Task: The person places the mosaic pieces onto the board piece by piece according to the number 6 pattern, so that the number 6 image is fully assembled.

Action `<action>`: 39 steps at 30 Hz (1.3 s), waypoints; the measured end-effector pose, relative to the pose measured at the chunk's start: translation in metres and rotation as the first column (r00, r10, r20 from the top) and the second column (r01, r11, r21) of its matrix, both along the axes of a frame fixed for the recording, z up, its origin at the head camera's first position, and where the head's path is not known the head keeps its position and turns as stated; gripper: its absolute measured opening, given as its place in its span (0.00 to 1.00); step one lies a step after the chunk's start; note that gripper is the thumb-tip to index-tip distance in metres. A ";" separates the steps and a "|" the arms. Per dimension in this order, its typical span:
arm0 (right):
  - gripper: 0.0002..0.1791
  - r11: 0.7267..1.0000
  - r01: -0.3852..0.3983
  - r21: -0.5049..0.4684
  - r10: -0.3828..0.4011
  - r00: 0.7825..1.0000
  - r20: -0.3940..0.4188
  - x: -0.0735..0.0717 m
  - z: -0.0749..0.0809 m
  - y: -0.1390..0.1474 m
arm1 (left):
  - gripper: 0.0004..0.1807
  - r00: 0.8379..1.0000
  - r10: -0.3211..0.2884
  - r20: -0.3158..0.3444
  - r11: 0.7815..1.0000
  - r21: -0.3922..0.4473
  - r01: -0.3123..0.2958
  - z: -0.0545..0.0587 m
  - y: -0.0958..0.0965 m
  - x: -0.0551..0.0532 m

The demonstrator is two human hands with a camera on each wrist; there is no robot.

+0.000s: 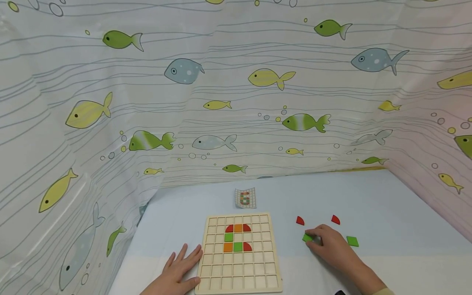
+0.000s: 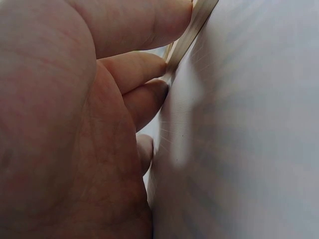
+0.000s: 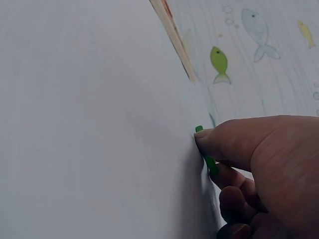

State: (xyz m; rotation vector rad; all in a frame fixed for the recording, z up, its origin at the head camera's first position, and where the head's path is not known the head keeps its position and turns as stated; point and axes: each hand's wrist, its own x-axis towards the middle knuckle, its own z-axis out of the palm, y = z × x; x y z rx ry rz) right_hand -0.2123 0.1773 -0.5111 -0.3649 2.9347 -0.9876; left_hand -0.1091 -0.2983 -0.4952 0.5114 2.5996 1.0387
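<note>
A wooden grid board [image 1: 212,270] lies on the table, with red quarter-round, orange and green square tiles set in its upper cells. My left hand [image 1: 176,273] rests at the board's left side, fingers spread and tips touching its edge; the left wrist view shows the fingertips against the wooden rim [image 2: 187,42]. To the board's right, my right hand [image 1: 331,247] pinches a green square tile [image 1: 307,237] between thumb and fingers, close over the table. In the right wrist view that green tile [image 3: 211,166] stands edge-on in the pinch.
Two red quarter-round tiles, one [image 1: 300,221] left and one [image 1: 335,220] right, lie beyond my right hand. Another green square tile [image 1: 352,241] is right of it. A small pattern card [image 1: 245,198] sits behind the board. Fish-print sheeting [image 1: 258,135] surrounds the table.
</note>
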 end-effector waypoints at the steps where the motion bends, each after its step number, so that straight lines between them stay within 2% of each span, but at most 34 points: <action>1: 0.18 1.000 0.000 0.001 0.000 1.000 0.001 0.000 0.000 0.000 | 0.37 1.000 0.000 0.001 1.000 0.000 0.000 0.000 0.000 0.000; 15: 0.16 1.000 0.007 0.001 -0.007 1.000 0.016 0.001 0.007 -0.005 | 0.37 1.000 0.016 0.014 1.000 0.017 -0.016 0.001 0.001 0.001; 22: 0.16 1.000 -0.019 -0.002 0.019 1.000 -0.003 0.004 0.013 -0.015 | 0.36 1.000 0.014 -0.005 0.999 0.042 -0.014 0.001 0.001 0.003; 26: 0.16 0.998 -0.062 -0.015 0.062 0.998 -0.031 0.007 0.018 -0.021 | 0.37 1.000 0.022 0.007 0.999 0.045 -0.023 0.003 0.002 0.003; 30: 0.16 0.994 -0.112 -0.004 0.111 0.992 -0.064 0.009 0.020 -0.027 | 0.37 1.000 0.020 -0.009 1.000 0.016 -0.020 0.004 0.003 0.002; 39: 0.15 0.978 -0.210 -0.004 0.210 0.976 -0.051 0.010 0.019 -0.040 | 0.37 1.000 0.022 -0.010 1.000 0.001 -0.022 0.004 0.003 0.001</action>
